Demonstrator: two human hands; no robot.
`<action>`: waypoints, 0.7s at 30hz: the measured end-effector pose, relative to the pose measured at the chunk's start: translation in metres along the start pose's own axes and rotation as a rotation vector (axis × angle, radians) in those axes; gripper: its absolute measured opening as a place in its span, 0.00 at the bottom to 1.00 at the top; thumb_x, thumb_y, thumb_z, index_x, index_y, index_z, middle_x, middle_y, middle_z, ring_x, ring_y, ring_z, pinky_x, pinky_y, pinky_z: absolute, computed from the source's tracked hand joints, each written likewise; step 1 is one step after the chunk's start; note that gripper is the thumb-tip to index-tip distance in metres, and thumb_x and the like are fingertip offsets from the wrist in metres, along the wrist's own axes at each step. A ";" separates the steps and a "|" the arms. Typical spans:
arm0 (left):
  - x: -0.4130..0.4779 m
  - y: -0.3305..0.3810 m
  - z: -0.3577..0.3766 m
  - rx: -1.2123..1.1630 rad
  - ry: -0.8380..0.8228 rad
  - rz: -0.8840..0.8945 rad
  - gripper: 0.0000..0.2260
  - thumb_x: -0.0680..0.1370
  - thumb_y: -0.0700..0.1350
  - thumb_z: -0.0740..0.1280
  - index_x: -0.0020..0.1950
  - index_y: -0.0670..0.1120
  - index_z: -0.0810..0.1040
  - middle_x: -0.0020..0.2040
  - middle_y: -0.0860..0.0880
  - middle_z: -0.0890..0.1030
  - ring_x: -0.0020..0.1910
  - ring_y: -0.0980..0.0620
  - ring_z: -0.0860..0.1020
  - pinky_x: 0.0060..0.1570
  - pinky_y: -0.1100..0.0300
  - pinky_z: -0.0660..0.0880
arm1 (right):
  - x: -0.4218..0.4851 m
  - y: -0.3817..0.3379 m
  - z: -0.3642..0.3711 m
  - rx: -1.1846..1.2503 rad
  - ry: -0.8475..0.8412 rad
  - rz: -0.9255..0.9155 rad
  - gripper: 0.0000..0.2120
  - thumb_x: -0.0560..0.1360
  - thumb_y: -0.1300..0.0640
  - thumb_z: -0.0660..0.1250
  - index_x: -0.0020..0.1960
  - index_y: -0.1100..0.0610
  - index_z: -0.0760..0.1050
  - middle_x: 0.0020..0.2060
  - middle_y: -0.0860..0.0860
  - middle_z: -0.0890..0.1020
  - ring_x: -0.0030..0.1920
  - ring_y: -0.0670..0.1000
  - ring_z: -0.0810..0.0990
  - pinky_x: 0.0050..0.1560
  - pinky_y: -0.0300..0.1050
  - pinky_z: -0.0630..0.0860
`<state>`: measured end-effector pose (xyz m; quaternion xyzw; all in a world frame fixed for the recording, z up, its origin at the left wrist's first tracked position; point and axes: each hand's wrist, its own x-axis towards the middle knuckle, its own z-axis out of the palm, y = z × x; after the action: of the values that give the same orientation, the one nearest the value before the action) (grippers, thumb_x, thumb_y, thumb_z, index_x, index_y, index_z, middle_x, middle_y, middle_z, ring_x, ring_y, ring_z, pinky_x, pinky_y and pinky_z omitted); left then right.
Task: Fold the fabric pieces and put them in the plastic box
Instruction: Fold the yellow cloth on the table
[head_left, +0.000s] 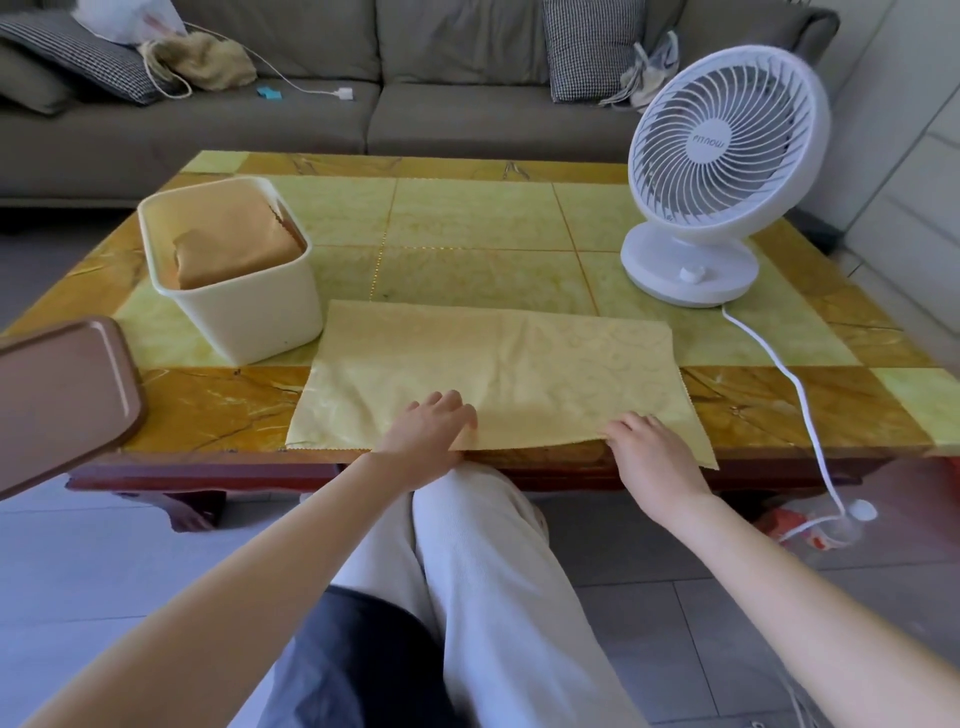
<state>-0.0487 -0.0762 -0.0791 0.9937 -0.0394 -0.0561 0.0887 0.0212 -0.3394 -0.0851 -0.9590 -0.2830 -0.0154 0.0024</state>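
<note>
Left hand (431, 427) and right hand (645, 448) grasp the cloth (493, 364) by its near edge.
Each hand pinches that edge, slightly lifted between them; the rest of the yellow cloth lies flat on the table (467, 218). A brown lid (62, 395) sits near left. Beyond, just left of the cloth, stands the box (249, 322), holding folded orange fabric (239, 234); a fan (727, 140) stands far right.

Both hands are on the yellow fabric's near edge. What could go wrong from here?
The box already holds folded orange fabric up to its rim, so the yellow fabric may not fit unless folded small. Lifting it with the left hand and right hand could brush the fan.
</note>
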 end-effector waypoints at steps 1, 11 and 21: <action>-0.001 0.002 -0.002 0.023 0.007 -0.014 0.12 0.78 0.44 0.62 0.62 0.50 0.71 0.61 0.51 0.71 0.58 0.50 0.70 0.56 0.58 0.65 | 0.001 0.000 -0.005 -0.010 -0.001 0.005 0.12 0.81 0.59 0.54 0.60 0.56 0.73 0.54 0.50 0.78 0.51 0.51 0.74 0.46 0.42 0.72; -0.008 0.018 -0.050 -0.191 -0.286 -0.041 0.08 0.82 0.45 0.55 0.44 0.46 0.67 0.39 0.51 0.70 0.42 0.48 0.70 0.42 0.58 0.64 | 0.014 0.019 -0.060 0.107 -0.454 0.056 0.14 0.82 0.52 0.52 0.41 0.55 0.69 0.37 0.50 0.73 0.39 0.51 0.73 0.36 0.45 0.65; 0.057 0.012 -0.053 0.021 -0.085 -0.199 0.12 0.82 0.43 0.57 0.63 0.47 0.73 0.62 0.47 0.74 0.60 0.45 0.73 0.62 0.51 0.64 | 0.069 0.025 -0.064 -0.097 -0.177 0.098 0.15 0.82 0.58 0.51 0.52 0.58 0.76 0.50 0.55 0.80 0.51 0.58 0.78 0.46 0.47 0.73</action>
<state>0.0132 -0.0838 -0.0307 0.9903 0.0551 -0.1065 0.0704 0.0908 -0.3232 -0.0186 -0.9682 -0.2340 0.0557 -0.0683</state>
